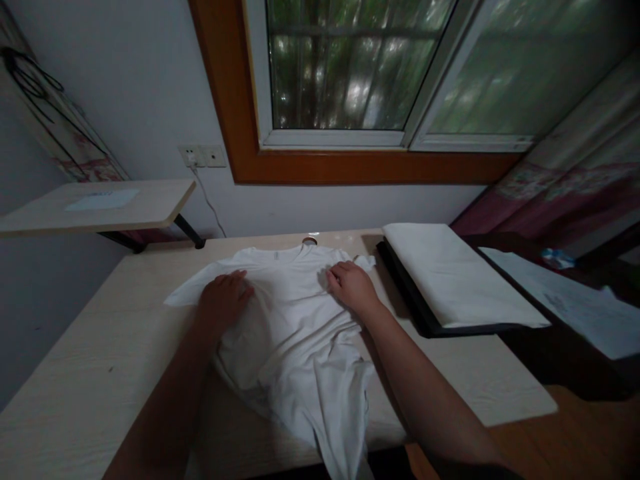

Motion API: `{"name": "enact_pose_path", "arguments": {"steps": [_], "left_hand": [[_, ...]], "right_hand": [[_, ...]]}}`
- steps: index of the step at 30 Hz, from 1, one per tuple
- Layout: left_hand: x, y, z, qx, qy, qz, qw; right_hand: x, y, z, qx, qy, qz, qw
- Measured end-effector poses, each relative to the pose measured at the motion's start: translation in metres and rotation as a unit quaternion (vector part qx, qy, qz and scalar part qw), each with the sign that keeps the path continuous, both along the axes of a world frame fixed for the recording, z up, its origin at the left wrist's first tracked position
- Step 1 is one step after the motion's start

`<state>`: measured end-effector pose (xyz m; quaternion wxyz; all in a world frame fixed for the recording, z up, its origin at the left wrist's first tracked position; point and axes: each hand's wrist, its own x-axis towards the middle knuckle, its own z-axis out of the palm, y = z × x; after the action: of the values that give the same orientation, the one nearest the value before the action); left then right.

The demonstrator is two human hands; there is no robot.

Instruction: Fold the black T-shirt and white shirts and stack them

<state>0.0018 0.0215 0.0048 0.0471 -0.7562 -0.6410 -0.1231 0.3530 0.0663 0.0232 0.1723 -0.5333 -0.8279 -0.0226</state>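
A white short-sleeved T-shirt [295, 320] lies on the pale wooden table [100, 340], its neckline toward the wall. The upper part is spread fairly wide, while the lower part is creased and bunched, with its end hanging over the near edge. My left hand [225, 297] rests on the shirt's left side below the sleeve, thumb apart from the fingers. On the opposite side, near the right shoulder, my right hand [353, 287] lies on the cloth with its fingers slightly bent. Both palms face down, so the undersides of the fingers are hidden.
Right of the shirt, a white flat item [465, 273] lies on a black one [415, 300]. A small round object [310, 241] sits behind the collar. At the left stands a raised shelf [150, 213] with paper [103, 199]. A cable [210, 203] hangs from the wall socket.
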Motion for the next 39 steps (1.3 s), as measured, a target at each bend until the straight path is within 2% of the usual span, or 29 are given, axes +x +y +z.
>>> {"name": "enact_pose_path", "arguments": {"steps": [3, 6, 11, 15, 22, 29, 34, 39], "left_hand": [[0.001, 0.001, -0.004, 0.027, -0.001, 0.000, 1.000], [0.005, 0.002, 0.000, 0.036, 0.002, -0.009, 0.999], [0.016, 0.000, 0.013, 0.016, 0.041, -0.007, 0.999], [0.023, -0.003, 0.014, -0.020, 0.052, -0.008, 0.998], [0.015, -0.001, 0.011, 0.006, 0.018, 0.008, 1.000], [0.001, 0.000, 0.002, 0.011, 0.017, 0.060, 0.998], [-0.005, 0.003, -0.003, 0.030, -0.003, 0.078, 0.996], [-0.002, 0.005, 0.009, 0.063, 0.002, 0.030, 0.998]], "right_hand": [[-0.001, 0.000, 0.000, -0.013, -0.024, 0.012, 1.000], [0.001, 0.000, 0.000, -0.010, -0.032, -0.006, 0.999], [0.006, 0.002, 0.003, -0.011, -0.026, -0.047, 0.998], [0.011, 0.005, -0.004, -0.011, 0.003, -0.058, 0.998], [0.017, 0.018, -0.026, 0.005, 0.055, -0.020, 0.998], [0.016, 0.013, -0.014, 0.038, 0.097, 0.006, 0.995], [0.010, 0.009, -0.012, -0.020, 0.063, 0.103, 0.993], [0.011, 0.012, -0.013, -0.020, 0.040, 0.065, 0.997]]}}
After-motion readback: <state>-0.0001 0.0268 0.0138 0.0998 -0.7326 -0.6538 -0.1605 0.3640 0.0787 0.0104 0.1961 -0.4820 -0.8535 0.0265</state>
